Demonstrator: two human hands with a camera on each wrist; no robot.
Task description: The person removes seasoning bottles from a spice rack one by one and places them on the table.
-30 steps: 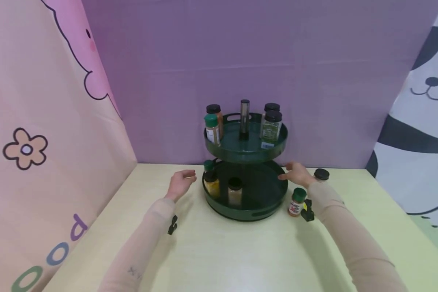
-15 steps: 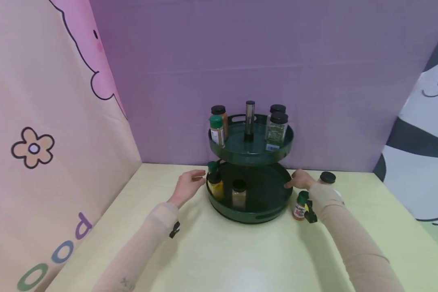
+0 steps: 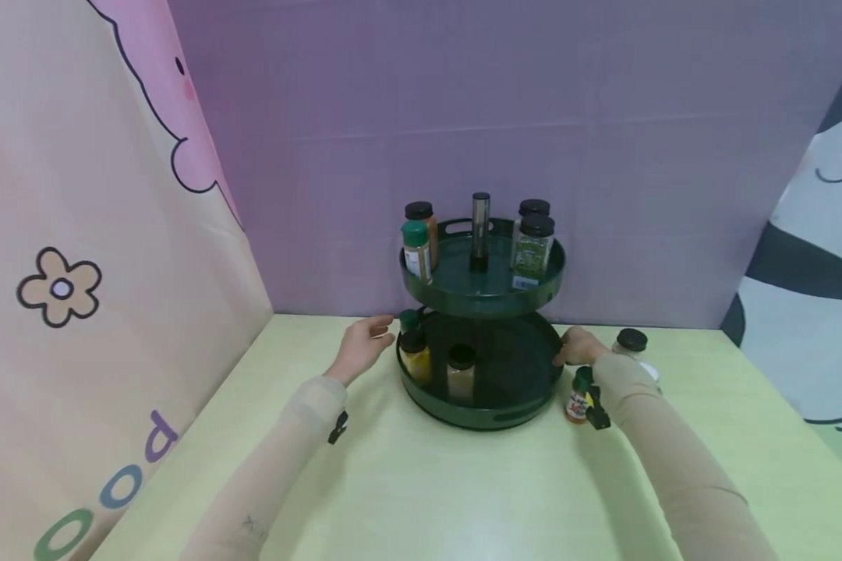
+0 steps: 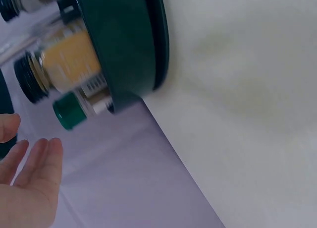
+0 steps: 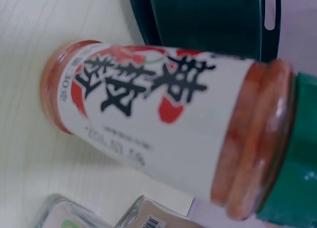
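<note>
A two-tier dark green turntable rack stands against the back wall with spice jars on both tiers. My left hand hovers at the lower tier's left rim, fingers loosely extended and holding nothing. Close to it are a green-capped jar and a black-capped yellow jar. Another black-capped jar sits toward the front of that tier. My right hand is at the right rim, fingertips overlapping its edge; I cannot tell whether they grip it. Below its wrist stands a red spice jar with a green cap.
The upper tier carries a green-capped jar, a black-capped orange-brown one, and two black-capped jars, one with green herbs. A metal post rises through it. More jars stand on the table behind my right forearm.
My left hand has come nearer the lower tier's rim. My right fingertips have drawn back to the rim and bent downward. The jars keep their places on the rack, while the head view has shifted slightly.
</note>
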